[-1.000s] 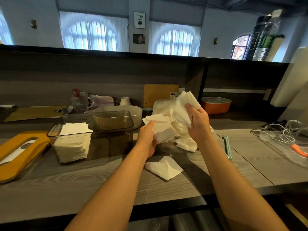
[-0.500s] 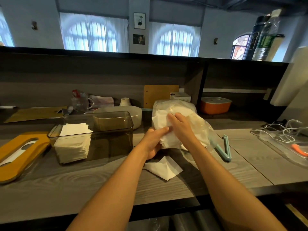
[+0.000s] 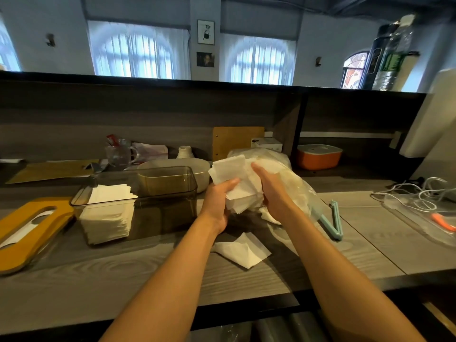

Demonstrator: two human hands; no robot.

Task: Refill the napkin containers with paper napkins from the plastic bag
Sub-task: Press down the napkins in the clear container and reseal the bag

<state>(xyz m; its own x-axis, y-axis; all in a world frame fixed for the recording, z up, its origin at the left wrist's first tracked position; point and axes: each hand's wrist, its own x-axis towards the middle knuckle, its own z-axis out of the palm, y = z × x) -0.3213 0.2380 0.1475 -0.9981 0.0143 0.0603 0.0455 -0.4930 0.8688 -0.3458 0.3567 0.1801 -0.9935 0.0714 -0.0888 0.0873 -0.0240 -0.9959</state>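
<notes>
A bunch of white paper napkins point(image 3: 232, 172) is held between both hands at the table's middle. My left hand point(image 3: 218, 201) grips its lower left side, thumb on top. My right hand point(image 3: 271, 188) presses against its right side, in front of the clear plastic bag point(image 3: 293, 178). To the left stands a smoky transparent napkin container point(image 3: 170, 186), open on top, with a stack of napkins point(image 3: 108, 215) in its left end. One loose folded napkin point(image 3: 243, 250) lies on the table under my forearms.
The container's yellow lid point(image 3: 27, 230) lies at the far left. A teal bag clip point(image 3: 332, 222) rests right of the bag. A grey bowl point(image 3: 195, 169), a glass mug point(image 3: 118, 154), an orange box point(image 3: 318, 157) and a tray with cables point(image 3: 419, 208) are around.
My right hand came down from holding napkins high and pushed them against the bunch in my left hand. The bunch now sits lower, gathered between both hands.
</notes>
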